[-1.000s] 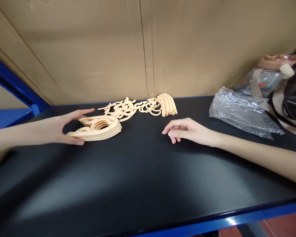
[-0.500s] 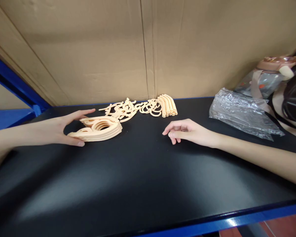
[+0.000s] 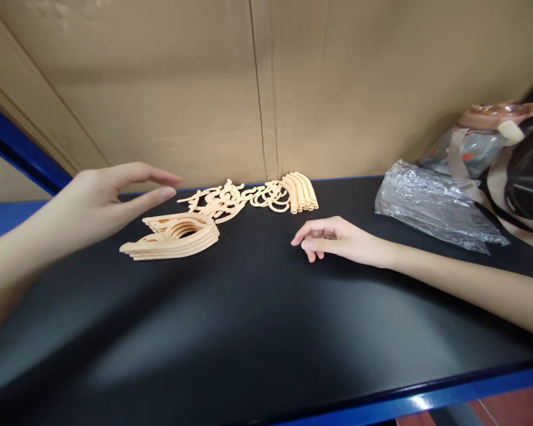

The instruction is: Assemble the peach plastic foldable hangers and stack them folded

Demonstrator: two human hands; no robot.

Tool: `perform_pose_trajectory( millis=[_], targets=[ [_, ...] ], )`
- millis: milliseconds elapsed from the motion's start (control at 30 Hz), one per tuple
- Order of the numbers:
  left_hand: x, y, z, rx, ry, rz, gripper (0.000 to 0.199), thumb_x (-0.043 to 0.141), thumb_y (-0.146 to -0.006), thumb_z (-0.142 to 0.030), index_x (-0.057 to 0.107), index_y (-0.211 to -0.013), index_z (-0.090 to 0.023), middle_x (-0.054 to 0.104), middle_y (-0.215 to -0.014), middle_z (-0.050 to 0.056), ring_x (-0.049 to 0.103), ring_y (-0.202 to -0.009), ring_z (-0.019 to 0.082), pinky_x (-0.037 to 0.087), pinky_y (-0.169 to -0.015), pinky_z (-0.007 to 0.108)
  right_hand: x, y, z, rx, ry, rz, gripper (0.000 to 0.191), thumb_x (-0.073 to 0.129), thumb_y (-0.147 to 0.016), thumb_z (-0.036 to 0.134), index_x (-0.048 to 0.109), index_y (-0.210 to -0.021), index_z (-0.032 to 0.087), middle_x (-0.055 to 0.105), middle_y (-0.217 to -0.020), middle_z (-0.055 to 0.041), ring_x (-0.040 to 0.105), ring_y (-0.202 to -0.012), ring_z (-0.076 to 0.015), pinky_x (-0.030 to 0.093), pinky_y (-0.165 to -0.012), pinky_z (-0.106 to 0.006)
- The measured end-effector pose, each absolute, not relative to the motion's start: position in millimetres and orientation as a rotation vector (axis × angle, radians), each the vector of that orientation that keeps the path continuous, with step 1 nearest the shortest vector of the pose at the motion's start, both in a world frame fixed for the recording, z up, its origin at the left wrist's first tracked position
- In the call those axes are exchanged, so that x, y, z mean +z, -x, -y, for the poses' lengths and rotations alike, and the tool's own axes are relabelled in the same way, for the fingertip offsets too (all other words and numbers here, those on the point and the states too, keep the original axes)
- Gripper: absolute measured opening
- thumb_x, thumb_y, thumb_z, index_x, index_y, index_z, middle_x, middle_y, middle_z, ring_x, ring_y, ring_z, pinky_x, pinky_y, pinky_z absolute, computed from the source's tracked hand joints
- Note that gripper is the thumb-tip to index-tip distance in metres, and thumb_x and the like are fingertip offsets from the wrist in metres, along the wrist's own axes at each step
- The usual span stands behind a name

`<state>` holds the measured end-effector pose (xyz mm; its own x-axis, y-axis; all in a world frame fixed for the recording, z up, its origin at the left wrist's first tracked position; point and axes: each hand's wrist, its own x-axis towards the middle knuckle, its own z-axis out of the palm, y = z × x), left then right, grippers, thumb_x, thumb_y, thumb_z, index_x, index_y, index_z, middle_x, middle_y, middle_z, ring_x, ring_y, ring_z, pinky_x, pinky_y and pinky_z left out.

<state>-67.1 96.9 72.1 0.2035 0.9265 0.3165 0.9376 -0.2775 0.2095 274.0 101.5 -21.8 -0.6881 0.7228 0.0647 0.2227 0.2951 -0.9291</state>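
My left hand point(image 3: 109, 198) hovers above and behind a stack of beige plastic pieces, thumb and fingers apart, with nothing in it. The stack of beige curved pieces point(image 3: 177, 244), each with a rounded opening, lies on the black tabletop point(image 3: 257, 319) at the left. My right hand point(image 3: 331, 238) rests on the table right of centre, fingers loosely curled and slightly apart, with no object visible in it. Behind, between the hands, lie a loose pile of beige hook-shaped pieces point(image 3: 225, 200) and a neat bundle of beige curved bars point(image 3: 301, 192).
A crumpled clear plastic bag point(image 3: 426, 204) lies at the right. Behind it stand a strapped bottle point(image 3: 479, 145) and a dark rounded object point(image 3: 530, 171). Cardboard point(image 3: 177, 89) closes off the back; a blue frame point(image 3: 22, 145) stands at the left.
My left hand has let go of the stack of curved pieces and lifted up and away from it. My right hand has stayed in place.
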Motion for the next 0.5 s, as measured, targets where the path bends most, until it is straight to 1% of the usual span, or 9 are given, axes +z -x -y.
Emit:
perform_pose_trajectory(
  millis=[67, 100, 167, 233, 333, 367, 433, 500],
  targets=[
    [74.0, 54.9, -108.3, -0.505, 2.494, 1.797, 0.053, 0.044, -0.079, -0.062, 0.066, -0.104, -0.021, 0.070, -0.105, 0.001, 0.062, -0.095, 0.022, 0.045, -0.085, 0.029, -22.1, -274.0, -101.9, 1.378, 0.837, 2.093, 0.030, 0.061, -0.087, 0.043, 0.066, -0.100, 0.016, 0.064, -0.071, 0.0004, 0.058, -0.065, -0.0107, 0.047, -0.066, -0.026],
    [74.2, 49.6, -116.2, -0.397, 2.552, 1.769, 0.052, 0.043, -0.080, -0.061, 0.067, -0.105, -0.021, 0.070, -0.105, 0.002, 0.062, -0.094, 0.022, 0.044, -0.087, 0.030, -22.2, -273.9, -102.0, 1.375, 0.838, 2.093, 0.030, 0.061, -0.087, 0.043, 0.066, -0.100, 0.016, 0.064, -0.071, 0.0004, 0.058, -0.065, -0.0108, 0.047, -0.066, -0.026],
    [72.7, 40.8, -134.1, -0.175, 2.635, 1.672, 0.053, 0.039, -0.083, -0.059, 0.068, -0.105, -0.020, 0.069, -0.109, 0.004, 0.061, -0.096, 0.022, 0.043, -0.087, 0.031, -22.1, -273.7, -102.0, 1.374, 0.848, 2.091, 0.030, 0.061, -0.087, 0.043, 0.067, -0.099, 0.016, 0.064, -0.071, 0.0003, 0.058, -0.065, -0.0108, 0.047, -0.065, -0.026],
    [69.5, 34.0, -151.6, 0.050, 2.658, 1.620, 0.054, 0.035, -0.085, -0.056, 0.066, -0.113, -0.020, 0.066, -0.118, 0.005, 0.059, -0.104, 0.023, 0.042, -0.088, 0.031, -21.7, -273.5, -101.7, 1.377, 0.857, 2.088, 0.030, 0.062, -0.087, 0.043, 0.067, -0.099, 0.017, 0.064, -0.071, 0.0003, 0.058, -0.065, -0.0106, 0.047, -0.065, -0.025],
    [63.6, 26.4, -172.3, 0.201, 2.697, 1.605, 0.055, 0.043, -0.082, -0.056, 0.064, -0.119, -0.021, 0.063, -0.125, 0.006, 0.057, -0.110, 0.025, 0.042, -0.089, 0.030, -21.1, -273.5, -101.3, 1.381, 0.850, 2.087, 0.029, 0.062, -0.087, 0.043, 0.067, -0.098, 0.017, 0.063, -0.071, 0.0007, 0.058, -0.064, -0.0101, 0.047, -0.065, -0.025],
    [61.7, 24.4, -177.3, 0.231, 2.710, 1.604, 0.056, 0.047, -0.078, -0.055, 0.063, -0.120, -0.021, 0.063, -0.124, 0.006, 0.058, -0.110, 0.025, 0.043, -0.088, 0.030, -21.0, -273.5, -101.2, 1.382, 0.848, 2.087, 0.029, 0.062, -0.087, 0.043, 0.067, -0.098, 0.017, 0.063, -0.071, 0.0008, 0.057, -0.064, -0.0098, 0.047, -0.065, -0.024],
    [58.7, 20.9, -184.6, 0.297, 2.735, 1.582, 0.056, 0.053, -0.075, -0.052, 0.062, -0.122, -0.023, 0.063, -0.125, 0.005, 0.058, -0.109, 0.026, 0.043, -0.088, 0.030, -21.0, -273.7, -101.2, 1.382, 0.849, 2.084, 0.029, 0.062, -0.087, 0.043, 0.067, -0.098, 0.017, 0.063, -0.071, 0.0009, 0.057, -0.065, -0.0096, 0.047, -0.065, -0.024],
    [56.6, 17.9, -189.0, 0.342, 2.756, 1.560, 0.054, 0.055, -0.074, -0.047, 0.061, -0.122, -0.024, 0.063, -0.125, 0.005, 0.059, -0.109, 0.025, 0.043, -0.087, 0.029, -21.3, -273.9, -101.4, 1.383, 0.848, 2.082, 0.028, 0.062, -0.087, 0.042, 0.067, -0.098, 0.017, 0.064, -0.071, 0.0009, 0.057, -0.065, -0.0096, 0.047, -0.065, -0.024]
  ],
)
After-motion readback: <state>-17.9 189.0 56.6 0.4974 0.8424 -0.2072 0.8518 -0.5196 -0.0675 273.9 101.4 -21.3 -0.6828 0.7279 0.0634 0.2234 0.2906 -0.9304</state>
